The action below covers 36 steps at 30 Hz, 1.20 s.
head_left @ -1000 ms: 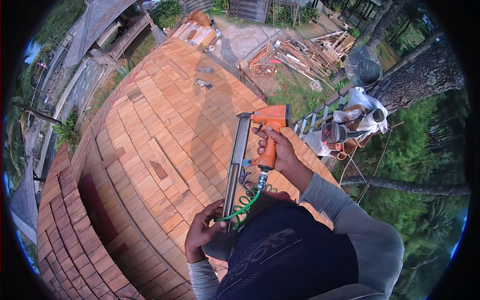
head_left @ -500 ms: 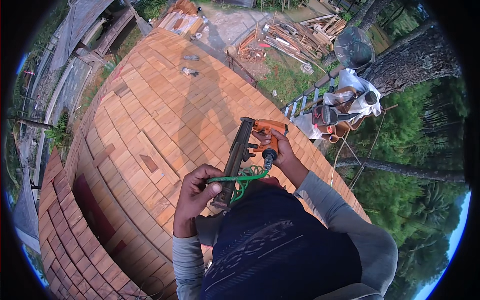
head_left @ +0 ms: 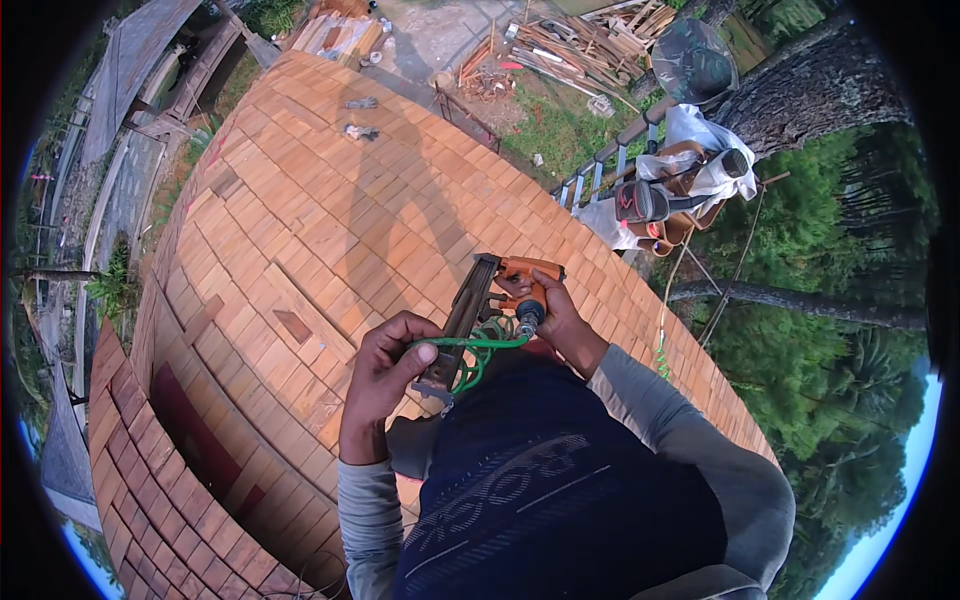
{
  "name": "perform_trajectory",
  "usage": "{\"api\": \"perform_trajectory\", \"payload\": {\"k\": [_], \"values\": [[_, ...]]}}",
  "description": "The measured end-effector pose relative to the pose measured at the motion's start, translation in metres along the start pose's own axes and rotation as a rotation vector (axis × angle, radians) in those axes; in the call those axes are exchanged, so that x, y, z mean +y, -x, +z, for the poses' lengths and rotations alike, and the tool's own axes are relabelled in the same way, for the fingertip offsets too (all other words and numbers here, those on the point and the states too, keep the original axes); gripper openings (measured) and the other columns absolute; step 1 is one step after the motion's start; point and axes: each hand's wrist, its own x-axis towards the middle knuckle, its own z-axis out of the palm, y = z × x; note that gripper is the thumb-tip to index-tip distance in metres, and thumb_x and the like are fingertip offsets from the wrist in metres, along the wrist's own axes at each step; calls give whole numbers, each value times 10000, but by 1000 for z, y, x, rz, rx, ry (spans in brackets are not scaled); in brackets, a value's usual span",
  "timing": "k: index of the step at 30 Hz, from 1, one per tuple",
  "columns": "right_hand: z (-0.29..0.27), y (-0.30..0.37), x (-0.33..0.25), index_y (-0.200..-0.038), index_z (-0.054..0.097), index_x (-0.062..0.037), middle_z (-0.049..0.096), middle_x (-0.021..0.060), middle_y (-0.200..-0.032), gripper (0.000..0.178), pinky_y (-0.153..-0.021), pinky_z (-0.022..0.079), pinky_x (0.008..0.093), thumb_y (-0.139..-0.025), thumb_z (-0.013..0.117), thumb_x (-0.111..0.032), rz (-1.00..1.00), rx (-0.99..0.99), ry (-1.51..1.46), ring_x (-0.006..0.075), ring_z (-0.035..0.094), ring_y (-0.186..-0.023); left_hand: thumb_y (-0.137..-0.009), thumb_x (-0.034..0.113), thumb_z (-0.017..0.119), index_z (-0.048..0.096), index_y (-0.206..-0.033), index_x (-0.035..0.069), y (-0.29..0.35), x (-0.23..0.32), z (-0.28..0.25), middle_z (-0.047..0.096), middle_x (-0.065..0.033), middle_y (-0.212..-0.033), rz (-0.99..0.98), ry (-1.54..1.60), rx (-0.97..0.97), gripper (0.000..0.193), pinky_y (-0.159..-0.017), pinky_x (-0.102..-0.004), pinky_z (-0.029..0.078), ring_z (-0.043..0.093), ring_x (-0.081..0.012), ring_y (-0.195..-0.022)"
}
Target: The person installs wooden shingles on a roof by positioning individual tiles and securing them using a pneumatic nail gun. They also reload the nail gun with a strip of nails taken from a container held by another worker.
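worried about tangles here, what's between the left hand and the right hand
In the head view, the green coiled hose and the dark magazine of the orange nail gun lie between the left hand and the right hand.

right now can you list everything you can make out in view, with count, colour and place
nail gun: one, orange and dark, in the right hand
hose: one, green, coiled near the nail gun
shingles: many, tan to reddish brown, covering the roof
board: one, tan, lying on the shingles
gloves: two, grey, farther up the roof
wood pile: one, mixed browns, on the ground beyond
ladder: one, pale blue, beyond the roof's right edge
plastic sheeting: count unclear, white, beside the ladder
tree trunk: one large, grey-brown, upper right
shirt: one, dark blue, lower middle
left hand: one, grey-sleeved, pinching the hose
right hand: one, grey-sleeved, gripping the nail gun
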Motion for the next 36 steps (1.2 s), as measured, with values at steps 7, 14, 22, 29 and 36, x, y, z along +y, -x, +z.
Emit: {"api": "perform_trajectory", "payload": {"k": [7,14,22,29,36], "values": [[-10,-12,-16,-1436,316,93,503,372,-1369,479,-725,591,318,-1094,448,-216,58,-181,-4,134,571,-735,-941,252,727,661,-1068,-11,-10,5,6,709,-35,-881,-6,-12,23,300,-656,-201,486,628,-55,-728],[7,-6,-1,-1269,391,81,573,199,-990,347,-716,593,338,-1098,431,-219,-1,-55,23,150,590,-732,-979,210,712,663,-1080,-10,-17,11,2,704,-22,-873,-9,-8,29,247,-661,-213,484,627,-57,-731],[-10,-6,-28,-967,520,-19,599,158,-849,258,-663,600,361,-1083,471,-244,83,-26,-64,164,610,-681,-929,166,769,669,-1168,-27,-36,16,-19,722,-39,-1005,-168,-132,-354,323,-815,-248,512,665,-96,-909],[-5,9,-53,-1230,501,-67,631,276,-1086,238,-566,569,370,-1072,508,-245,-250,42,148,192,588,-647,-781,60,840,670,-1091,17,-65,6,-18,512,65,-799,-176,-506,-501,356,-658,-214,360,437,-55,-717],[5,25,-93,-1166,528,-86,584,86,-881,241,-558,567,397,-1029,640,-249,-744,-22,58,212,623,-683,-818,-2,771,601,-953,40,-77,-38,16,585,-86,-735,250,-1082,-33,220,-534,-332,452,563,-182,-607]]}}
